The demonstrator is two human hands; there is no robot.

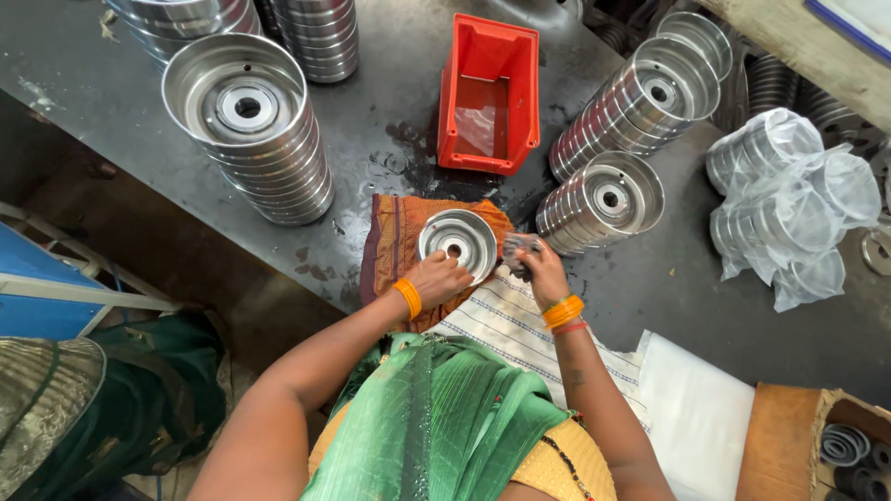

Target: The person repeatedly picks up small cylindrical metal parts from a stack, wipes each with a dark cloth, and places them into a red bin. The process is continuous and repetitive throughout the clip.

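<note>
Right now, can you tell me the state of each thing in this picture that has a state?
Left hand: resting on the pulley's rim.
Right hand: closed around a small dark part.
Metal pulley: flat on the orange cloth.
Red bin: open, nearly empty.
Pulley stacks: upright or leaning.
Bagged pulleys: wrapped in plastic.

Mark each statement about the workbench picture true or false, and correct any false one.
1. The left hand rests on a round metal dish. True.
2. The plastic bin is blue. False: it is red.
3. The dish lies on an orange cloth. True.
4. The right hand is empty. False: it grips a small dark wad.
5. The wrapped parts sit in cardboard boxes. False: clear plastic bags.
</note>
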